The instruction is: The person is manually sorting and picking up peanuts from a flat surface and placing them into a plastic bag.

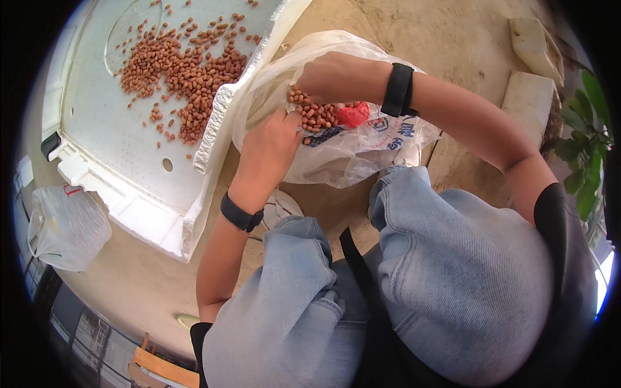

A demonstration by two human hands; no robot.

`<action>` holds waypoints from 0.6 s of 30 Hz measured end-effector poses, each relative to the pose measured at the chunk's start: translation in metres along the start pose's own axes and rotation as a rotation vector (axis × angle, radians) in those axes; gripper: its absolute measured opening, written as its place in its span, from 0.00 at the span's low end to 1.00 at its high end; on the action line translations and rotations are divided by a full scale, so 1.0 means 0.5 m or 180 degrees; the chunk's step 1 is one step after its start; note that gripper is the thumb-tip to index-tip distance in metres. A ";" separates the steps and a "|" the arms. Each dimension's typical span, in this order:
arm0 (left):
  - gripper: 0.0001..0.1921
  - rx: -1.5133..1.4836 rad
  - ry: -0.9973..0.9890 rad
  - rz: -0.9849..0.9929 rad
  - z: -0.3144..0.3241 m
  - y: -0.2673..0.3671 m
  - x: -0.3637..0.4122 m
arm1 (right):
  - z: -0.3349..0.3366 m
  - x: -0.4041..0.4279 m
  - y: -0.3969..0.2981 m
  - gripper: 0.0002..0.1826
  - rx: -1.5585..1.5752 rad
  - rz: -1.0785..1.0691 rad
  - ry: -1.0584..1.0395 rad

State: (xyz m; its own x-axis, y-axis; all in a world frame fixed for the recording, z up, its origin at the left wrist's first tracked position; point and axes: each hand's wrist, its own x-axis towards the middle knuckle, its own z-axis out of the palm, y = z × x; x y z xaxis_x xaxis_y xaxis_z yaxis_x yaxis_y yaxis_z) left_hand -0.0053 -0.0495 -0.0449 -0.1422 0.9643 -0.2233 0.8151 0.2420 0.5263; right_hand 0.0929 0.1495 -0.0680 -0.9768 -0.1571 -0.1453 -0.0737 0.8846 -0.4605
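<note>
A translucent plastic bag [335,165] with printing lies on the ground before my knees, its mouth spread. Inside it are shelled peanuts [318,116] and a red bundle [353,114]. My left hand [274,143] pinches the near left side of the bag's mouth between thumb and fingers. My right hand [325,77] reaches into the bag at the peanuts; its fingertips are hidden, so its hold cannot be told. To the left, many more peanuts [194,82] lie spread on a white foam tray [126,179], whose broken edge adjoins the bag.
A tied white plastic bag [70,228] stands left of the tray. Pale blocks [529,104] and a leafy plant [587,145] are at the right. My jeans-clad knees [456,252] are close below the bag. An orange wooden piece [165,366] lies at the lower left.
</note>
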 end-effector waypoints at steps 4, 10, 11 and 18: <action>0.07 0.0022 0.0486 0.0028 -0.064 -0.016 -0.023 | -0.078 0.063 -0.025 0.17 0.0229 -0.0013 0.0534; 0.09 -0.0163 0.1525 -0.1175 -0.157 -0.161 -0.038 | -0.130 0.243 -0.041 0.12 0.0175 -0.0001 0.0752; 0.12 -0.0040 0.1236 -0.1295 -0.156 -0.209 -0.041 | -0.116 0.282 -0.039 0.11 -0.0048 -0.0114 0.0642; 0.23 0.0421 0.0254 -0.1161 -0.076 -0.390 0.035 | 0.001 0.456 -0.026 0.34 -0.1298 0.0274 -0.1212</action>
State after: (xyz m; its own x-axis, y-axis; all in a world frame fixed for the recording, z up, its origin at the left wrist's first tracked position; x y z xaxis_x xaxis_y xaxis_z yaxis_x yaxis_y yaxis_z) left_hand -0.1881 -0.0758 -0.1202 -0.4746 0.8242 -0.3089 0.7676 0.5593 0.3129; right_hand -0.1289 0.1020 -0.0957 -0.8469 -0.1573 -0.5079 -0.1424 0.9874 -0.0684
